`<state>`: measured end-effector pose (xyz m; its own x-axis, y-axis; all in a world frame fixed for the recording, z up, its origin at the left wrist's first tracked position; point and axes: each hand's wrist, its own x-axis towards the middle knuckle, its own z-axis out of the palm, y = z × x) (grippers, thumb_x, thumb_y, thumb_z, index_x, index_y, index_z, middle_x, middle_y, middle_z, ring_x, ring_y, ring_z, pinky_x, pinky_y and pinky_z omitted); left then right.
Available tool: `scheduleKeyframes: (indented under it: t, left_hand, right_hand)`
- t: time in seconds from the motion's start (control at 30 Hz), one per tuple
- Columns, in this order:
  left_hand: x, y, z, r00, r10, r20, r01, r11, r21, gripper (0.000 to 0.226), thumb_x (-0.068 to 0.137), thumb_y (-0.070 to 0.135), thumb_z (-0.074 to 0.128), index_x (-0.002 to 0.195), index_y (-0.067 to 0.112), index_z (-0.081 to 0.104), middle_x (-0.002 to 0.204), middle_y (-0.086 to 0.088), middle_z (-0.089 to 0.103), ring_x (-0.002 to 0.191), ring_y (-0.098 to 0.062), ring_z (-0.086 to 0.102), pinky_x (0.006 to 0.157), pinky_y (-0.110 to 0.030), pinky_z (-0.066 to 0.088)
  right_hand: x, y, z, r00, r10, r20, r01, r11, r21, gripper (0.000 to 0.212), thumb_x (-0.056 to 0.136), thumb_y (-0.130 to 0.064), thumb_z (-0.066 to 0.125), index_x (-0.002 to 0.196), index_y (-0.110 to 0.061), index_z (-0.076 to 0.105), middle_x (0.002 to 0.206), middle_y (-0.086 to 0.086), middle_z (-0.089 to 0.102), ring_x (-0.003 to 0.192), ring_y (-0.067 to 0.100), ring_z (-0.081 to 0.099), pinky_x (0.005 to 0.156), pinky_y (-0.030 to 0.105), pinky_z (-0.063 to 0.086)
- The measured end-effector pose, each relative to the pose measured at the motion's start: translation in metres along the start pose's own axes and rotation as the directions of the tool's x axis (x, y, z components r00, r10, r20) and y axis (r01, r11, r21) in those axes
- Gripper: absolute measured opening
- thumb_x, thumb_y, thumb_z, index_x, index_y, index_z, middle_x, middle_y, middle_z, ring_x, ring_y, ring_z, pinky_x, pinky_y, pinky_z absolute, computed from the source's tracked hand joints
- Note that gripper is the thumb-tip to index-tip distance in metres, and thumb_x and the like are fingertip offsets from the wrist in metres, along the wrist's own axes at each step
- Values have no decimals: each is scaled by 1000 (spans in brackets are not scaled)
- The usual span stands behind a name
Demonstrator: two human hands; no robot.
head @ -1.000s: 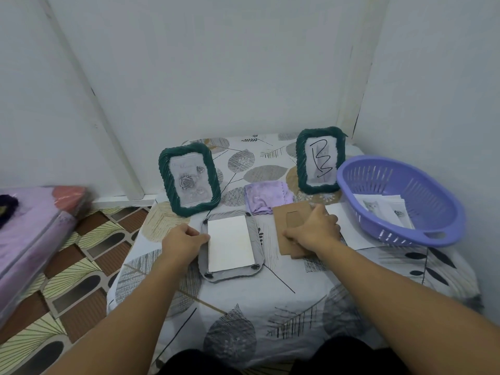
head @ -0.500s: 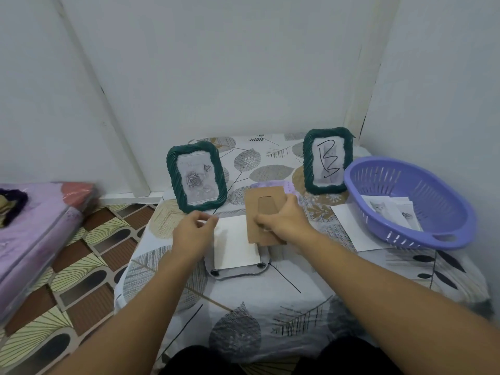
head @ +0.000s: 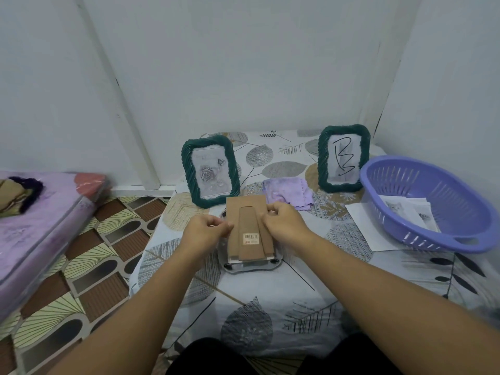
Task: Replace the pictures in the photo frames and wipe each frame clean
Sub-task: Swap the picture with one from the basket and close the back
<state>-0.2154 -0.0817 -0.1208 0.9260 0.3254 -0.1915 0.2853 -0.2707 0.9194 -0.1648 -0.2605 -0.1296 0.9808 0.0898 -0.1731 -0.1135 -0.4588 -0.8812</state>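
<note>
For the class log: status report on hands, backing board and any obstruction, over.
Left hand and right hand pinch backing board. Board over face-down frame, not seated. Nothing in the way.

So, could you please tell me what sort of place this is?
Probably a room in a home: a small table under a leaf-print cloth in a corner, a mattress on the patterned tile floor.

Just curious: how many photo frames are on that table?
3: rose frame standing back left, scribble frame standing back right, third frame lying face down under the cardboard backing.
</note>
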Motion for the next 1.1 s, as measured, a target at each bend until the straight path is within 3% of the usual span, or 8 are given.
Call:
scheduleKeyframes:
  t: [0.17,0.3,0.53,0.73,1.1]
  left_hand:
    - [6,-5,-2,1000,-9,5,9,1000,23,23,94,18,75,91,-5,75,66,1,66,59,-9,53,56,-23,40]
    - [11,-9,-3,1000,17,12,-19,993,120,21,91,23,78,79,6,76,73,-1,69,70,-14,58,63,-27,42]
    - [13,-12,-2,998,60,-35,-48,959,281,18,92,30,77,80,16,77,83,0,74,79,-12,64,62,-26,43]
    - [15,-19,-1,996,75,-55,-47,916,399,21,89,41,76,76,25,74,80,6,73,82,-12,68,79,-37,58]
    - [13,-18,0,994,91,-61,-57,905,422,22,89,39,77,72,26,75,76,7,74,78,-12,69,80,-41,60]
  right_hand:
    - [12,14,4,996,86,24,-88,991,101,24,71,-31,71,94,-23,72,96,-1,77,95,22,73,92,46,59]
    - [13,19,8,997,83,3,-83,992,94,42,71,-33,77,111,-21,71,102,-2,76,98,18,72,94,43,58]
    - [19,21,6,998,61,-16,-61,997,-36,41,84,-27,78,123,-19,67,117,-1,70,110,19,66,101,40,54]
    - [18,27,5,998,53,-25,-55,995,-81,44,83,-26,80,124,-17,67,120,2,71,112,20,66,102,39,52]
    - [19,23,4,999,41,-18,-42,992,-116,42,86,-25,77,126,-17,68,119,1,72,114,21,66,103,39,51]
